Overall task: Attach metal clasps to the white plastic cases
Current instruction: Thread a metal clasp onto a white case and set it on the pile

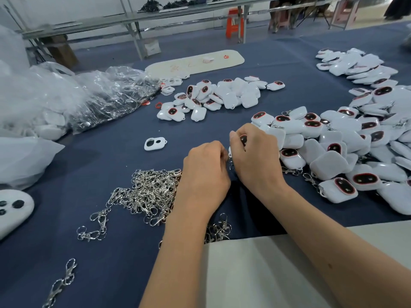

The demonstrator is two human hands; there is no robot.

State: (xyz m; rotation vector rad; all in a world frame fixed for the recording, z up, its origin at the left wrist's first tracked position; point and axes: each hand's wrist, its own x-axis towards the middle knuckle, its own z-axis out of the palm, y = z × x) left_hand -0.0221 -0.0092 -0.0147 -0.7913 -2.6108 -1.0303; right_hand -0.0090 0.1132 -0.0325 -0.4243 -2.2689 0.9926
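Observation:
My right hand (253,156) grips a white plastic case (242,140) with a dark, red-rimmed window, mostly hidden by its fingers. My left hand (205,172) is curled close beside it and pinches a metal clasp (230,163) between the two hands; only a glint of the clasp shows. A heap of loose silver clasps (151,192) lies under and left of my left wrist. Several white cases with clasps on them (338,190) are piled to the right. A second pile of white cases (213,96) lies farther back.
A dark blue cloth (106,252) covers the table. Clear plastic bags (89,96) lie at the left. A single white frame piece (155,143) lies alone left of my hands. Stray clasps (60,283) lie near the front. A long white board (195,62) is at the back.

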